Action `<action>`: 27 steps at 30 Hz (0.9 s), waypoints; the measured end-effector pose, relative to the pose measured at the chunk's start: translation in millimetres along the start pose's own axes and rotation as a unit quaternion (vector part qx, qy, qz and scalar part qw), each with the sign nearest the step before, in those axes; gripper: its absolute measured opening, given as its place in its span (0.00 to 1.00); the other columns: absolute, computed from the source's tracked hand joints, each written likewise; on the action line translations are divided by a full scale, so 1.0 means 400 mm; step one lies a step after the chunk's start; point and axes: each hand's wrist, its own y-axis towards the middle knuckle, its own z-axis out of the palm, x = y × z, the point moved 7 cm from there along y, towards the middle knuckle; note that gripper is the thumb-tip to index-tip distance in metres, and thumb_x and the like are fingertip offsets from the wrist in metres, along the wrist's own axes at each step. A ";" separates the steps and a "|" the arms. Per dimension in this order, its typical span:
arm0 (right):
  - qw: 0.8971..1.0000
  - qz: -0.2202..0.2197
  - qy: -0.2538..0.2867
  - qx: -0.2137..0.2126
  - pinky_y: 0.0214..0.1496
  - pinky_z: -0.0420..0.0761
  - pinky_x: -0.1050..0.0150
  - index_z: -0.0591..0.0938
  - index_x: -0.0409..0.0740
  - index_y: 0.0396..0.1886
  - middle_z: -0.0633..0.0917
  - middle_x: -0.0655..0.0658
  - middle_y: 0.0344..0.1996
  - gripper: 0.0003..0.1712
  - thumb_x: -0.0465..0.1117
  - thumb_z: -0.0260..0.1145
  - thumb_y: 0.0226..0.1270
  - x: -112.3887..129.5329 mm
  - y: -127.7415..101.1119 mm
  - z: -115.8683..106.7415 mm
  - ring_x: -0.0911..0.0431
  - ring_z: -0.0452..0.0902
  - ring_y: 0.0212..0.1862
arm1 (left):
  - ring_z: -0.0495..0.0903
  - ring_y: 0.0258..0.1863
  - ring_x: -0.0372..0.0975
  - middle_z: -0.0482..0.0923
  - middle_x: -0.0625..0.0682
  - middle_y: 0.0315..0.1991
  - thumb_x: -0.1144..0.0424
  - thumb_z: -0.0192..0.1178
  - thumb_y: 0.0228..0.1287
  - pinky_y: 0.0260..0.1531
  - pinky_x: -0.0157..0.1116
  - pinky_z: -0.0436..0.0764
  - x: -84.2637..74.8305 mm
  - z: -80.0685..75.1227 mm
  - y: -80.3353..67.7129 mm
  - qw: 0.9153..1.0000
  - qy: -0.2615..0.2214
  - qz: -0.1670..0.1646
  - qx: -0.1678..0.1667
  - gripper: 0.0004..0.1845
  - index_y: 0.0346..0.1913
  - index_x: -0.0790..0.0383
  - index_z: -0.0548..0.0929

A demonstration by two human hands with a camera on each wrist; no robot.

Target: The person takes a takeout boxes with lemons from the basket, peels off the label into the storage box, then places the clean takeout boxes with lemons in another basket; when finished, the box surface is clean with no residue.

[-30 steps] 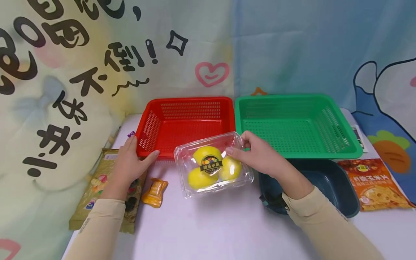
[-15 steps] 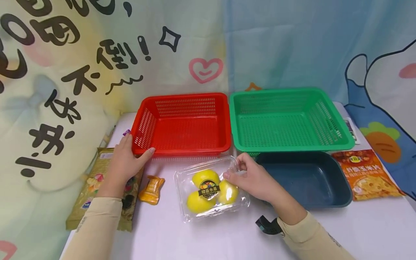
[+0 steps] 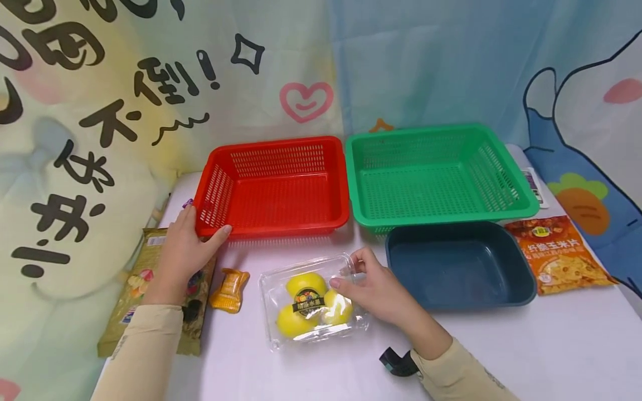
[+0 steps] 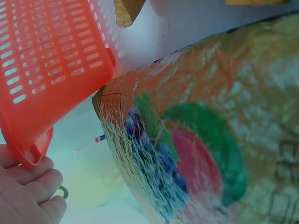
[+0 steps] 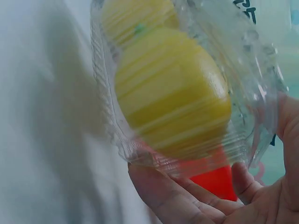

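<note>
My right hand (image 3: 373, 289) pinches the right end of a clear plastic fruit box (image 3: 268, 312), thumb on top and fingers at the edge. Inside lie yellow lemons (image 3: 337, 308) under a black label. The right wrist view shows one lemon (image 5: 173, 93) close up through the plastic, with a shadow on the white table beside it. My left hand (image 3: 183, 250) rests at the front left corner of the red basket (image 3: 281, 203), thumb laid on its front rim and fingers along its left side. In the left wrist view, loosely bent fingers (image 4: 39, 184) touch the basket's corner.
A gold snack bag (image 3: 132, 289) lies under my left forearm, beside an orange-wrapped piece (image 3: 229, 291). The green basket (image 3: 431, 189) stands right of the red one. Before it are a dark blue tub (image 3: 461, 267) and an orange chip bag (image 3: 562, 256). A patterned cloth (image 3: 426, 67) hangs behind.
My right hand has drawn the fruit box toward me, from overlapping the red basket's front rim to over the table before it. The left hand stays at the basket corner. The head view has shifted.
</note>
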 end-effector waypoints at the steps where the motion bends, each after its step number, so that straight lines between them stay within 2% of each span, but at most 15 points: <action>1: 1.000 0.003 0.000 -0.002 0.48 0.86 0.58 0.69 0.51 0.52 0.84 0.44 0.58 0.31 0.60 0.75 0.64 -0.001 0.002 0.005 0.47 0.83 0.60 | 0.67 0.70 0.66 0.62 0.69 0.77 0.27 0.57 0.66 0.64 0.70 0.74 0.000 -0.001 0.000 1.000 0.000 0.002 -0.001 0.58 0.83 0.67 0.53; 6: 1.000 0.016 -0.012 -0.010 0.49 0.86 0.55 0.69 0.54 0.55 0.83 0.41 0.60 0.33 0.62 0.76 0.62 -0.018 0.010 0.024 0.48 0.85 0.55 | 0.65 0.73 0.67 0.59 0.70 0.79 0.27 0.56 0.66 0.67 0.71 0.71 0.004 -0.002 0.000 1.000 0.001 0.002 -0.002 0.59 0.83 0.69 0.52; 12: 0.999 0.010 -0.026 -0.022 0.51 0.84 0.55 0.69 0.53 0.60 0.83 0.39 0.57 0.36 0.62 0.76 0.63 -0.034 0.017 0.028 0.50 0.85 0.48 | 0.62 0.75 0.68 0.55 0.69 0.81 0.26 0.56 0.66 0.66 0.72 0.70 0.007 0.001 -0.001 1.000 0.004 -0.010 0.007 0.60 0.84 0.67 0.48; 19: 1.000 0.010 -0.008 -0.026 0.43 0.83 0.61 0.69 0.52 0.62 0.84 0.40 0.53 0.36 0.59 0.76 0.64 -0.044 0.018 0.033 0.53 0.85 0.45 | 0.61 0.75 0.66 0.56 0.68 0.81 0.24 0.55 0.65 0.66 0.72 0.71 0.008 0.004 0.000 1.000 0.004 -0.018 0.013 0.61 0.85 0.64 0.48; 22: 1.000 0.008 0.001 -0.026 0.41 0.84 0.61 0.69 0.50 0.62 0.84 0.41 0.50 0.35 0.58 0.76 0.64 -0.049 0.021 0.037 0.54 0.84 0.44 | 0.61 0.76 0.66 0.56 0.68 0.81 0.23 0.54 0.64 0.66 0.72 0.71 0.008 0.006 0.001 1.000 0.004 -0.021 0.017 0.62 0.85 0.64 0.47; 27: 0.999 0.006 -0.007 -0.035 0.44 0.83 0.62 0.70 0.49 0.62 0.83 0.42 0.49 0.35 0.58 0.75 0.65 -0.054 0.026 0.038 0.53 0.81 0.47 | 0.58 0.78 0.66 0.52 0.67 0.83 0.23 0.54 0.64 0.67 0.72 0.69 0.011 0.005 0.002 1.000 0.006 -0.025 0.019 0.62 0.85 0.64 0.47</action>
